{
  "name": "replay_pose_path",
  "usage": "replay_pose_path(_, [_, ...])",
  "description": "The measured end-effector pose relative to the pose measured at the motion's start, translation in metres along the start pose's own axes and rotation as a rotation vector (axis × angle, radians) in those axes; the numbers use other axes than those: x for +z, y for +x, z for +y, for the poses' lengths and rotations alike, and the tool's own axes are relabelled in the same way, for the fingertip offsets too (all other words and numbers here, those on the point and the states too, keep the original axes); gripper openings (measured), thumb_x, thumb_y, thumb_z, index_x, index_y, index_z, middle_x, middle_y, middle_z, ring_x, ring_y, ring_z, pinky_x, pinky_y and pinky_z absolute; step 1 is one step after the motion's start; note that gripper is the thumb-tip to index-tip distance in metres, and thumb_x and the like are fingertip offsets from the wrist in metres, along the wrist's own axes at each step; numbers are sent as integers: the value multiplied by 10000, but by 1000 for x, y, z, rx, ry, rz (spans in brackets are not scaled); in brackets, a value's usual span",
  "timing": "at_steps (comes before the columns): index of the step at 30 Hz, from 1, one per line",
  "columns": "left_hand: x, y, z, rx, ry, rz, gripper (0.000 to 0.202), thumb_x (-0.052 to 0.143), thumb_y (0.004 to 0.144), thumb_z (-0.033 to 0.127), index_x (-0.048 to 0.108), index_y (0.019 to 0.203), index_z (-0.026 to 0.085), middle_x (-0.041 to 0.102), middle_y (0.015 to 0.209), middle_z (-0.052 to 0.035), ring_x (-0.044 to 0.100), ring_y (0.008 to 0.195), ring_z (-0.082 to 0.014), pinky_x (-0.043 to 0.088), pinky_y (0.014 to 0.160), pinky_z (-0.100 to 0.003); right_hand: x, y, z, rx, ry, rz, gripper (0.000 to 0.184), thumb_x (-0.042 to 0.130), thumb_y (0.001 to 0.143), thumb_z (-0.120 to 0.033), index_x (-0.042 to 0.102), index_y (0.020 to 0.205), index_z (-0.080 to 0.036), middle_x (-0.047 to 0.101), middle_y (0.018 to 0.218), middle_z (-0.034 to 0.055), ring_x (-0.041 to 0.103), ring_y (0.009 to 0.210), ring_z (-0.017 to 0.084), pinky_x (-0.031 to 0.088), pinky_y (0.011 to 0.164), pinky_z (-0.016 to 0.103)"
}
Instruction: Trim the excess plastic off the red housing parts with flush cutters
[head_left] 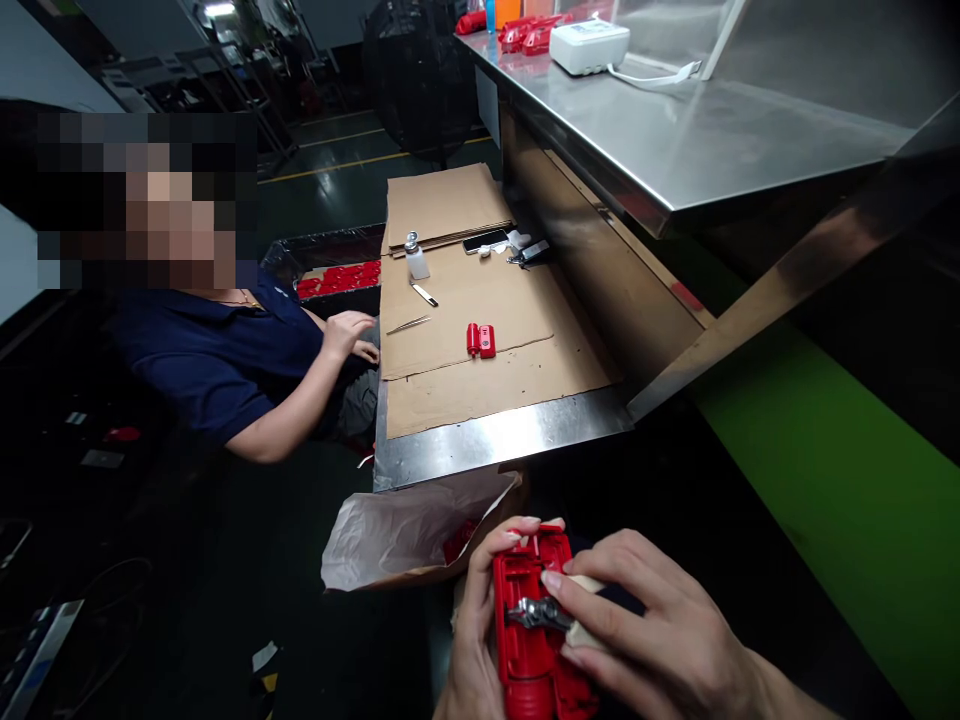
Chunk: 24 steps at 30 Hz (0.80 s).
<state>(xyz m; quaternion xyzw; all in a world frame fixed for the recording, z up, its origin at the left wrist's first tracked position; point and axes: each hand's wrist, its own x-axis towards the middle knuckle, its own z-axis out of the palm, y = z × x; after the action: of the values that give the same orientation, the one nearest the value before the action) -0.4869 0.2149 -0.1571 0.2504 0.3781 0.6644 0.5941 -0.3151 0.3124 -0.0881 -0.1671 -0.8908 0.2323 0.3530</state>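
My left hand (480, 610) grips a red plastic housing (534, 625) from the left side, at the bottom middle of the view. A small metal part (534, 612) sits in the open face of the housing. My right hand (660, 630) comes in from the right with fingers curled, pressing a small pale cloth or pad (585, 610) against the housing beside the metal part.
A steel bench (495, 435) covered in cardboard (480, 330) holds a small red part (481, 340), tweezers (409, 324), a dispenser bottle (415, 257) and a phone (486, 240). A co-worker (225, 360) sits at left. A white bag (405, 530) of red parts lies below. A steel shelf (675, 130) rises on the right.
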Motion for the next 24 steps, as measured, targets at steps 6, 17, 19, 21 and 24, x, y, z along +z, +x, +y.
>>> replay_pose_path(6, [9, -3, 7, 2, -91, 36, 305, 534, 997, 246, 643, 1264, 346, 548, 1417, -35, 554, 1322, -239, 443, 1149, -373, -12, 6, -2, -14, -94, -17, 324, 612, 964, -228, 648, 1258, -96, 684, 1110, 169, 611, 986, 272, 584, 765, 423])
replay_pose_path(17, [7, 0, 12, 41, 66, -67, 756, 911, 696, 354, 553, 1361, 374, 436, 1484, -21, 470, 1403, -298, 400, 1187, -334, 1, -7, 1, 42, -21, -4, 351, 580, 979, -211, 615, 1313, -111, 665, 1082, 143, 592, 899, 234, 546, 724, 392])
replay_pose_path(19, [4, 0, 12, 40, 134, -57, 870, 957, 597, 469, 547, 1358, 375, 434, 1483, -35, 458, 1407, -341, 408, 1188, -370, 3, -7, 3, 43, -16, -4, 345, 585, 983, -208, 616, 1314, -116, 678, 1039, 127, 584, 829, 210, 545, 676, 365])
replay_pose_path(21, [1, 0, 10, 46, 148, -38, 867, 952, 599, 486, 547, 1357, 375, 445, 1484, -52, 462, 1401, -370, 422, 1182, -426, 3, -5, 3, 40, 24, -11, 319, 593, 986, -218, 631, 1285, -112, 689, 1019, 122, 589, 806, 199, 565, 663, 352])
replay_pose_path(24, [2, -1, 4, 43, 103, -32, 788, 932, 654, 376, 568, 1353, 379, 469, 1489, -56, 483, 1385, -387, 420, 1182, -487, 2, -3, 2, 131, 214, 34, 302, 563, 1017, -277, 654, 1270, -141, 692, 996, 108, 626, 817, 187, 600, 692, 326])
